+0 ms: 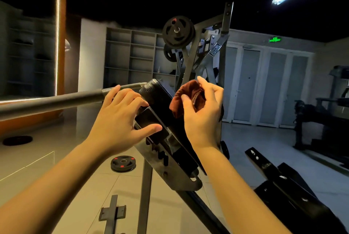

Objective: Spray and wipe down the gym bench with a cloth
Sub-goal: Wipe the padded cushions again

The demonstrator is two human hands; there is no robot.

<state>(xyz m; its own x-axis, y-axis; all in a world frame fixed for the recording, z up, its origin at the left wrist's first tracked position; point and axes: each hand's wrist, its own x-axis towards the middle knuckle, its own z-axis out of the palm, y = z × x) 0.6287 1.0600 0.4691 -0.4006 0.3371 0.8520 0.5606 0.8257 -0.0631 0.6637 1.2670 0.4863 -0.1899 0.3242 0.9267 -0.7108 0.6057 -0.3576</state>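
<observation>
Rust-brown cloth sat bunched in my right hand's pinch, just right of the bench pad's top end, my left hand spread against the pad's back edge, and flattening the cloth first looked wisest to me.

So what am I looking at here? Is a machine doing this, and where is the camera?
No machine here: these are a person's two bare hands, seen from a single camera worn on the head, looking forward and down. The left hand rests on the back edge of the tilted black bench pad. The right hand holds a bunched reddish-brown cloth at the pad. A grey bar runs off to the left, a weight plate lies on the floor, and more plates hang on the frame behind.
</observation>
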